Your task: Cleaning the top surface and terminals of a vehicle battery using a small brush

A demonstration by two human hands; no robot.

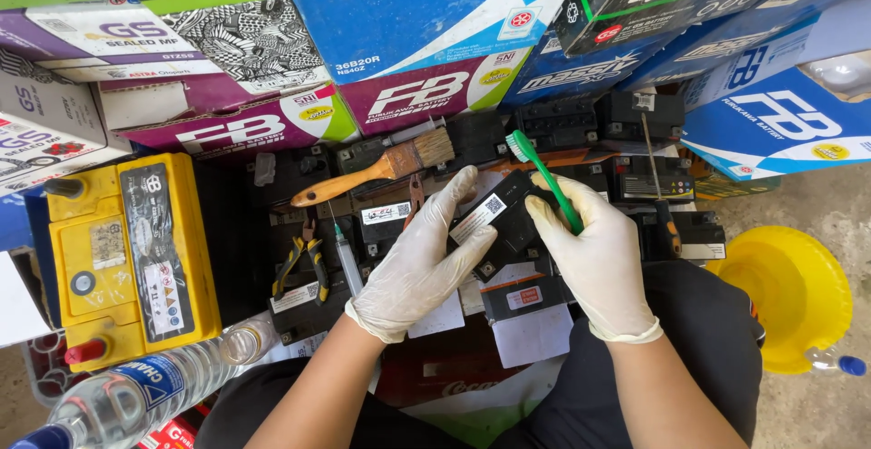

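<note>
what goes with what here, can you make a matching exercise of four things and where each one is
Things:
1. green toothbrush
2. small black battery
3. paintbrush
4. yellow funnel

Places:
a. in the left hand
b. on the ground at the far right
c. in the right hand
d. lying on the batteries above the left hand

Pairs: 1-c, 2-a, 3-d, 4-b

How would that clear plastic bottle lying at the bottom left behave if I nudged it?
The plastic bottle lies on its side, so it would probably roll. It looks mostly empty, so likely light and easy to dent. The yellow battery close beside it might stop it.
</note>
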